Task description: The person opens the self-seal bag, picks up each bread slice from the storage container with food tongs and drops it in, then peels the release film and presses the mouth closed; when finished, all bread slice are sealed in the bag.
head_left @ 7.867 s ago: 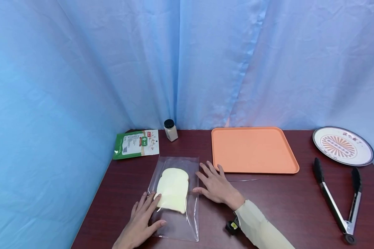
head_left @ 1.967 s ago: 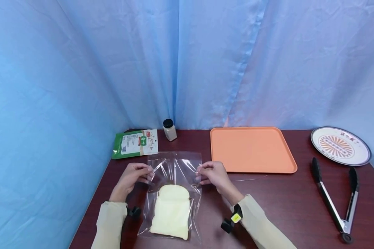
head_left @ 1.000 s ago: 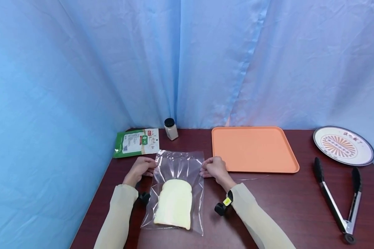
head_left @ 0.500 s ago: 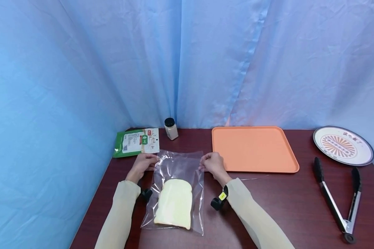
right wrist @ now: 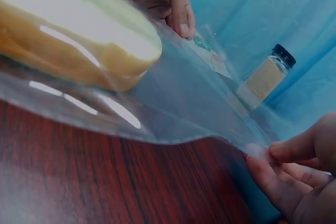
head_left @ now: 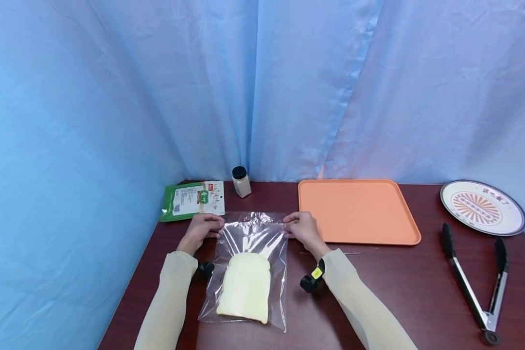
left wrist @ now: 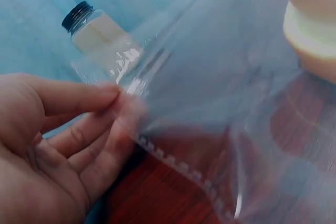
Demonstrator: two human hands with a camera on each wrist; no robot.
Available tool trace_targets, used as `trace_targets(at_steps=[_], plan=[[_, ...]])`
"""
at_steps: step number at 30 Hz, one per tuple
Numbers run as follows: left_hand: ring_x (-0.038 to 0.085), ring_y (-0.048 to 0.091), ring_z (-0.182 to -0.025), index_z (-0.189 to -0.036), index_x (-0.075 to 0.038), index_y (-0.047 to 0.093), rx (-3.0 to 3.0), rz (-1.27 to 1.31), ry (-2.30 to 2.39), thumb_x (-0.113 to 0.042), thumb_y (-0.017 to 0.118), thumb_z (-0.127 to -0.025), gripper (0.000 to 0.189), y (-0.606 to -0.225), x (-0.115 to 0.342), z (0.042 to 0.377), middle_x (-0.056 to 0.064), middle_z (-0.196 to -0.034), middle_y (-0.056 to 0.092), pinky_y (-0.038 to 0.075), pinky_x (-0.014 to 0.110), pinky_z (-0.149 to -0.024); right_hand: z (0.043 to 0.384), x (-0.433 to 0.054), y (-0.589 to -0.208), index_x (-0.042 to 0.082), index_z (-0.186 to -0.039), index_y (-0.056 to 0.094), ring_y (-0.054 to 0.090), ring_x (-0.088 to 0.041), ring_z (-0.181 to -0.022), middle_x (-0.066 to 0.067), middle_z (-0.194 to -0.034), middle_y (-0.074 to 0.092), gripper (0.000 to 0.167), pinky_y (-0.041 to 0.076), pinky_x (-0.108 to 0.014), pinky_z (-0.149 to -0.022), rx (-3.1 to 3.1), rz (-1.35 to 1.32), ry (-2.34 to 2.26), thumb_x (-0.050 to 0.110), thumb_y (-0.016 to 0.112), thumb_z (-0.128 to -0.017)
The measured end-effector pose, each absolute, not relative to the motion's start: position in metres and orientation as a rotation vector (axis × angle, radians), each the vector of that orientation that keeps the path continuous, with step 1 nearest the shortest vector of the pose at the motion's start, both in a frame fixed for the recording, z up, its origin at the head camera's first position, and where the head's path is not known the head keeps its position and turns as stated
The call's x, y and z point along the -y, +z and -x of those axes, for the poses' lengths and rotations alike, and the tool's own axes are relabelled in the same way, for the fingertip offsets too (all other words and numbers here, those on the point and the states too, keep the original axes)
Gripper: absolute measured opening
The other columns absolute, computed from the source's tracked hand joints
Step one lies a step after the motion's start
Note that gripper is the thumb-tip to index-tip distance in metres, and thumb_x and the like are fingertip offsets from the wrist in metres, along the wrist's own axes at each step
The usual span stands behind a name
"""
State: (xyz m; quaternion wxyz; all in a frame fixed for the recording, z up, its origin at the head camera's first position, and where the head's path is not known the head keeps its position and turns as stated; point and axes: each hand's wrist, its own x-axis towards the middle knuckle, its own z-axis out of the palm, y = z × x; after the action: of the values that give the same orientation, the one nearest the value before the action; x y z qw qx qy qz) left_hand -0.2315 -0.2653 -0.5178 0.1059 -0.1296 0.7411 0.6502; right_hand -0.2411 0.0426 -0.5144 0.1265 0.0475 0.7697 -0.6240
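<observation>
A clear plastic bag (head_left: 277, 287) lies on the dark red table with a slice of bread (head_left: 245, 284) inside it. The bag's far end is lifted a little. My left hand (head_left: 200, 230) pinches its far left edge between thumb and fingers, as the left wrist view also shows. At the far right edge, my right hand (head_left: 305, 229) pinches the film in the same way; in the right wrist view the thumb and fingertips meet on the bag's edge. Between the hands the film is stretched and creased, its top strip folded over.
Behind my left hand lies a green and white packet (head_left: 192, 200), beside a black-capped jar (head_left: 241, 182). An orange tray (head_left: 358, 211) stands just beyond my right hand. Tongs (head_left: 477, 287) and a patterned plate (head_left: 483, 208) are at the right. A blue curtain (head_left: 288, 87) bounds the table's back.
Both hands, earlier flat at the bag's sides, now pinch its far corners. The bread slid nearer me, then slightly back. In the last second the bag's top strip has folded over.
</observation>
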Motion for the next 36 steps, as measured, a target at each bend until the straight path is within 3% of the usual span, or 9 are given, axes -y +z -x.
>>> trace_targets(at_steps=[9,17,25,28,36], plan=[[0.007,0.067,-0.062,-0.110,0.012,0.068,-2.107,0.318,1.989,-0.001,0.066,-0.092,0.022,-0.519,0.272,0.229,-0.003,-0.074,0.072,0.057,0.023,-0.056,0.243,-0.050,-0.519,-0.004,-0.103,0.072,0.070,-0.011,-0.063,-0.018,-0.088,0.076,0.015,0.062,-0.030,-0.063,-2.287,0.052,-1.794,-0.001,0.060,-0.094],[0.007,0.066,-0.063,-0.119,0.016,0.063,-2.121,0.195,1.991,-0.002,0.066,-0.093,0.031,-0.526,0.279,0.232,-0.004,-0.077,0.071,0.056,0.023,-0.054,0.246,-0.056,-0.521,-0.008,-0.106,0.071,0.070,-0.010,-0.062,-0.020,-0.088,0.075,0.018,0.062,-0.032,-0.061,-2.291,0.181,-1.798,-0.003,0.059,-0.092],[0.007,0.066,-0.061,-0.118,0.016,0.065,-2.109,0.150,2.024,0.001,0.064,-0.093,0.029,-0.528,0.281,0.234,-0.005,-0.076,0.074,0.057,0.024,-0.054,0.250,-0.060,-0.522,-0.004,-0.109,0.074,0.069,-0.010,-0.060,-0.018,-0.085,0.076,0.021,0.061,-0.030,-0.058,-2.265,0.229,-1.809,-0.001,0.063,-0.092],[0.008,0.067,-0.063,-0.119,0.016,0.064,-2.074,0.143,2.041,0.001,0.064,-0.093,0.030,-0.524,0.281,0.233,-0.004,-0.077,0.075,0.057,0.024,-0.055,0.249,-0.062,-0.520,-0.006,-0.111,0.073,0.070,-0.010,-0.062,-0.022,-0.088,0.076,0.022,0.060,-0.029,-0.058,-2.237,0.268,-1.823,0.000,0.063,-0.093],[0.008,0.070,-0.067,-0.116,0.005,0.071,-2.051,0.159,2.049,-0.003,0.063,-0.095,0.024,-0.528,0.283,0.233,-0.004,-0.078,0.076,0.058,0.024,-0.058,0.250,-0.067,-0.525,-0.005,-0.113,0.073,0.071,-0.011,-0.064,-0.027,-0.090,0.075,0.022,0.059,-0.027,-0.055,-2.241,0.381,-1.837,0.003,0.063,-0.095]])
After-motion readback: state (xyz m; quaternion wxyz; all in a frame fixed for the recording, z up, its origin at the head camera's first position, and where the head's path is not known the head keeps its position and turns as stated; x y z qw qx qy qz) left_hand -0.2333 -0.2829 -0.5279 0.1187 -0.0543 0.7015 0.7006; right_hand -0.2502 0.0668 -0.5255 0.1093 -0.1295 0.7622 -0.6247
